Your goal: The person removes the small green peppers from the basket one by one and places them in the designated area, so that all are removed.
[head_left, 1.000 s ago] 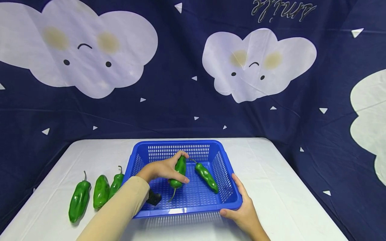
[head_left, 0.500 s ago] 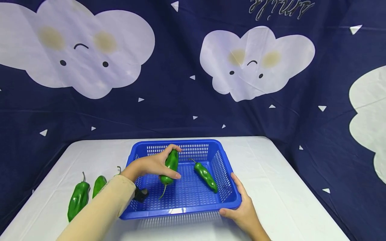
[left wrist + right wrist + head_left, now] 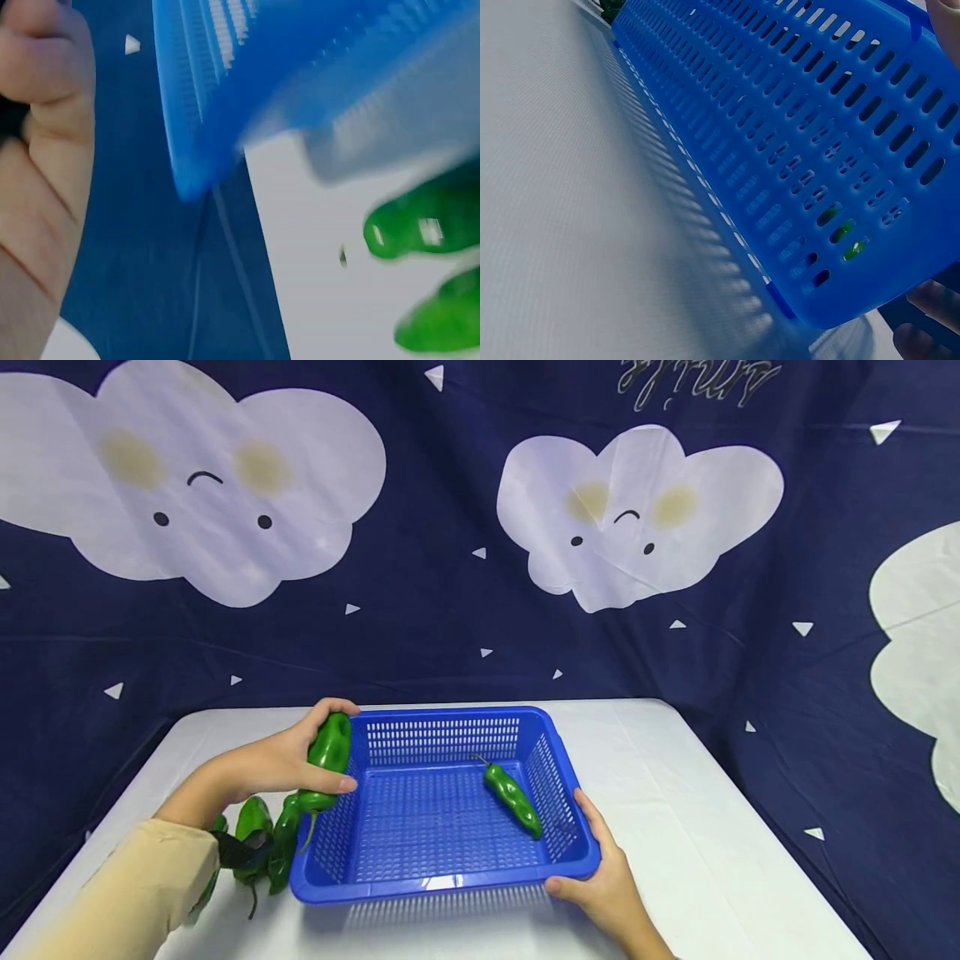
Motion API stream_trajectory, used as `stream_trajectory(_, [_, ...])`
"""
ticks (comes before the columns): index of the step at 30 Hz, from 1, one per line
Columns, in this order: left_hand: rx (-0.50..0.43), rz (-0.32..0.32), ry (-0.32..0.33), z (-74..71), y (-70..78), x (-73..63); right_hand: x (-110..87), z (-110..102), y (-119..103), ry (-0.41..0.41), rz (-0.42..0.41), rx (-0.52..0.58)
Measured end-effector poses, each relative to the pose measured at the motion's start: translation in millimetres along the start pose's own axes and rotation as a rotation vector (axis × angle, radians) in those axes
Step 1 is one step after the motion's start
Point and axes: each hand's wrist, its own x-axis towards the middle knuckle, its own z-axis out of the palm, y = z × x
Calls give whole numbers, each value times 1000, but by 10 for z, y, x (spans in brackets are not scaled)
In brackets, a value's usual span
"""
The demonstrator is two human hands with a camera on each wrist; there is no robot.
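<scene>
My left hand (image 3: 273, 767) grips a glossy green pepper (image 3: 332, 745) between thumb and fingers, its thin stem hanging down. In the head view the pepper overlaps the left wall of a blue plastic basket (image 3: 390, 891). Inside the basket, toward the right, lies one green pepper (image 3: 513, 800). My right hand (image 3: 606, 889) holds the basket at its near right corner, thumb on the front rim and fingers along the side. Only blurred basket, tabletop peppers and part of the hand appear in the left wrist view; the held pepper is out of it.
Left of the basket, several green peppers (image 3: 253, 817) lie on the white table (image 3: 675, 860), partly hidden by my left wrist and a dark device (image 3: 240, 850) on it. A dark blue cloth (image 3: 435, 643) with clouds hangs behind the table.
My left hand has carried its pepper leftward from over the basket's middle to its left wall. The basket, the pepper inside and my right hand have stayed in place.
</scene>
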Motion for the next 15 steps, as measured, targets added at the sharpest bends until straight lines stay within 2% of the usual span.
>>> stream_trajectory(7, [76, -28, 66, -164, -230, -292, -2, 3, -7, 5, 9, -12])
stream_trajectory(15, [124, -80, 167, -248, -376, -419, 0, 1, -12, 5, -6, 9])
